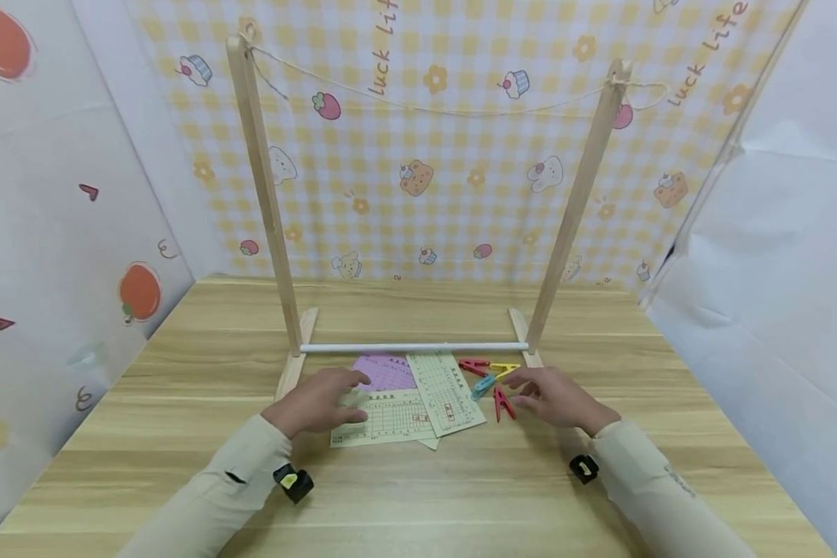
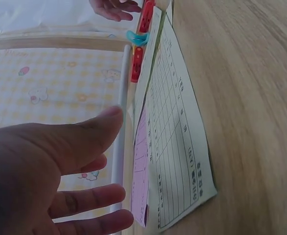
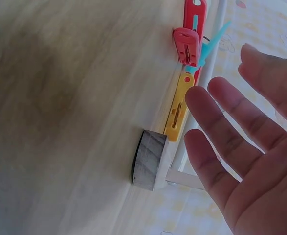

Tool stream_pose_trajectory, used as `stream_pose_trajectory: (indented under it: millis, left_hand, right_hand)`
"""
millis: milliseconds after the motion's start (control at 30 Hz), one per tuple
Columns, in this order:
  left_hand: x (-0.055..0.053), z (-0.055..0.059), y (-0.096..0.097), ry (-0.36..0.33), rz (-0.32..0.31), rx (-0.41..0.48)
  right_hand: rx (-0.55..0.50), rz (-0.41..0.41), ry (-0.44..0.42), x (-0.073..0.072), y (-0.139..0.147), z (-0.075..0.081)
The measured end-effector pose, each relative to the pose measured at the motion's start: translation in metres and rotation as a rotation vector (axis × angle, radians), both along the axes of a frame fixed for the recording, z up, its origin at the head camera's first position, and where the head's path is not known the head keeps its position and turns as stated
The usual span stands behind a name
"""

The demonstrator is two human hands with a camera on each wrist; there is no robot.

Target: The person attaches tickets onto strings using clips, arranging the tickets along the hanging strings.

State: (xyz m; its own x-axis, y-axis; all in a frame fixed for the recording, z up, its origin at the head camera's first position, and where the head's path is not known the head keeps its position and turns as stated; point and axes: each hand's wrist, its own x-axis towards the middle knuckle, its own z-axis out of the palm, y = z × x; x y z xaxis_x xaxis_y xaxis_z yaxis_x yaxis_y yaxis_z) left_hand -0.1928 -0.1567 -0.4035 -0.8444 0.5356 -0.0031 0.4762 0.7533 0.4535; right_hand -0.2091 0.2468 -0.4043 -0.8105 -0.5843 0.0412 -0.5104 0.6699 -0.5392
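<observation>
My left hand (image 1: 321,401) is spread beside a pile of printed paper forms, its fingertips overlapping their left edge in the head view. The pile has a purple form (image 1: 385,372) at the back, a pale form (image 1: 384,425) in front and a greenish one (image 1: 442,391) slanting across. In the left wrist view the thumb and fingers (image 2: 97,196) are apart with nothing between them. Near the clothespins hovers my right hand (image 1: 554,395), fingers loosely bent and empty. These are a yellow clothespin (image 1: 504,370), a blue one (image 1: 483,386) and two red clothespins (image 1: 504,404).
Behind the papers stands a wooden frame with a left post (image 1: 265,194), a right post (image 1: 579,201) and a white crossbar (image 1: 411,348) low down. A thin string (image 1: 432,111) sags between the post tops. A patterned cloth (image 1: 446,217) hangs behind the wooden table (image 1: 418,504).
</observation>
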Motion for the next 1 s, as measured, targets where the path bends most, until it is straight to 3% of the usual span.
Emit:
stream_pose_trajectory:
  millis: [367, 667, 1000]
  left_hand:
    - [-0.002, 0.006, 0.014, -0.017, -0.037, -0.049]
    - [0.000, -0.001, 0.019, -0.075, 0.007, -0.136]
    - [-0.001, -0.005, 0.021, -0.012, -0.009, -0.150]
  right_hand:
    - [0.028, 0.051, 0.000, -0.007, -0.006, 0.002]
    - [0.046, 0.106, 0.011, -0.005, -0.009, -0.003]
    - [0.104, 0.070, 0.001, -0.002, -0.013, -0.005]
